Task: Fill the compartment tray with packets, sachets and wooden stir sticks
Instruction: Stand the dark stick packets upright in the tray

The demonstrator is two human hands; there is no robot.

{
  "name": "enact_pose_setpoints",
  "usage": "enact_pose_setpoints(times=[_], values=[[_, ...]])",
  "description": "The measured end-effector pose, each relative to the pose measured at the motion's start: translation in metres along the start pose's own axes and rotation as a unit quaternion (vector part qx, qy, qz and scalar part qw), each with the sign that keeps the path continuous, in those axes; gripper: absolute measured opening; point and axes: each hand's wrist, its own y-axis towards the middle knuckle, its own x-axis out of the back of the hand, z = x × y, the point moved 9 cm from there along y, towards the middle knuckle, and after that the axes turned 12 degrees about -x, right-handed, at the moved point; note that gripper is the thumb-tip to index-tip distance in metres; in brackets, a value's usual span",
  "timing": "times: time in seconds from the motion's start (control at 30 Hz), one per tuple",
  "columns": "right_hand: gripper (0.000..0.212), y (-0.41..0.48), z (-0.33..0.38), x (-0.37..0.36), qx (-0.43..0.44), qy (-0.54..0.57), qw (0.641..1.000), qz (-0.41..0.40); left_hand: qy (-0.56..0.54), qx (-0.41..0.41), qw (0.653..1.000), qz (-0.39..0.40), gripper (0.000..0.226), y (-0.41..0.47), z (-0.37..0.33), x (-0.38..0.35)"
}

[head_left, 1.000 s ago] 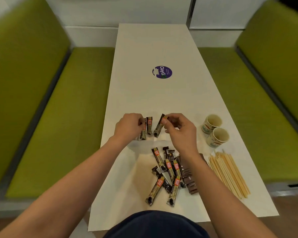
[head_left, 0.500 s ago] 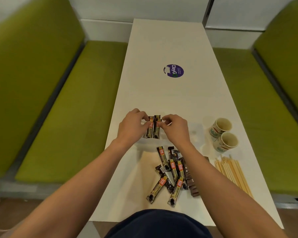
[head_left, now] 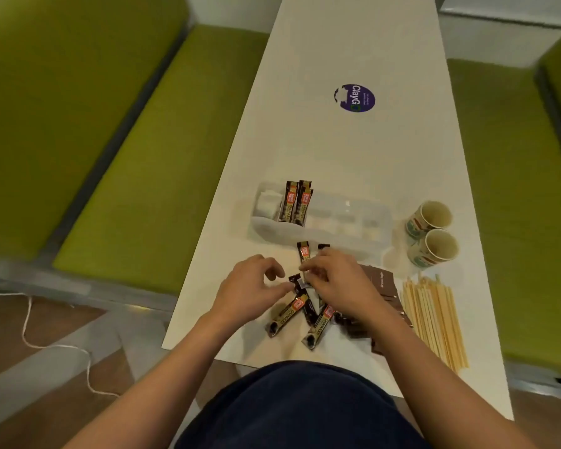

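Note:
A clear compartment tray [head_left: 344, 222] lies across the white table [head_left: 353, 150]. Coffee stick sachets [head_left: 297, 202] stand in its second compartment from the left. Nearer me lies a loose pile of coffee sachets [head_left: 292, 314], with brown packets [head_left: 382, 281] to its right and wooden stir sticks [head_left: 434, 315] beyond those. Both hands are over the pile. My left hand [head_left: 250, 290] touches a sachet end with thumb and fingertips. My right hand [head_left: 337, 280] pinches a sachet with curled fingers.
Two paper cups [head_left: 433, 234] stand right of the tray. A purple round sticker [head_left: 354, 97] marks the table further away. Green benches [head_left: 149, 131] run along both sides of the table. A white cord [head_left: 30, 322] lies on the floor at left.
Both hands let go of the sachets in the tray and drew back toward me onto the loose pile. The camera tilted, so the tray now shows uncovered.

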Motion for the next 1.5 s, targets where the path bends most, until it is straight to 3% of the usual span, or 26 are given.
enact_pose_setpoints(times=[0.13, 0.23, 0.33, 0.43, 0.6, 0.7, 0.8, 0.9, 1.0, 1.1, 1.27, 1.5], values=[[0.03, -0.002, 0.003, -0.02, 0.038, -0.096, 0.994, 0.019, 0.033, 0.05, 0.997, 0.048, 0.041, -0.021, 0.002, -0.035], [0.032, 0.0, 0.009, -0.019, 0.021, -0.125, 0.992, -0.019, 0.027, 0.087, 0.995, 0.034, 0.025, -0.027, 0.011, -0.04], [0.044, 0.003, 0.018, -0.021, 0.002, -0.177, 0.983, -0.043, -0.058, 0.133, 0.989, -0.003, 0.012, -0.035, 0.025, -0.035], [0.05, 0.005, 0.026, -0.027, 0.0, -0.212, 0.977, -0.034, -0.154, 0.169, 0.973, -0.038, 0.013, -0.044, 0.036, -0.031], [0.036, 0.008, 0.033, -0.034, 0.007, -0.236, 0.972, -0.013, -0.215, 0.209, 0.952, -0.057, 0.03, -0.049, 0.047, -0.024], [0.026, 0.007, 0.036, -0.042, 0.014, -0.242, 0.97, 0.003, -0.245, 0.223, 0.939, -0.089, 0.02, -0.05, 0.055, -0.015], [0.02, 0.005, 0.038, -0.03, 0.018, -0.157, 0.987, -0.007, -0.305, 0.207, 0.921, -0.129, 0.004, -0.045, 0.051, 0.001], [0.011, 0.003, 0.03, 0.009, -0.002, 0.08, 0.995, -0.052, -0.345, 0.153, 0.914, -0.148, 0.006, -0.03, 0.034, 0.027], [0.006, 0.002, 0.012, 0.041, -0.049, 0.313, 0.946, -0.074, -0.337, 0.093, 0.923, -0.158, 0.003, -0.005, 0.014, 0.057], [0.007, 0.005, -0.001, 0.063, -0.069, 0.444, 0.888, -0.1, -0.298, 0.043, 0.94, -0.162, 0.007, 0.029, -0.007, 0.085], [0.004, 0.008, -0.014, 0.09, -0.07, 0.49, 0.853, -0.165, -0.223, -0.004, 0.966, -0.128, 0.007, 0.086, -0.036, 0.107], [0.004, 0.011, -0.02, 0.111, -0.073, 0.461, 0.853, -0.235, -0.032, -0.081, 0.996, -0.031, 0.02, 0.141, -0.052, 0.087]])
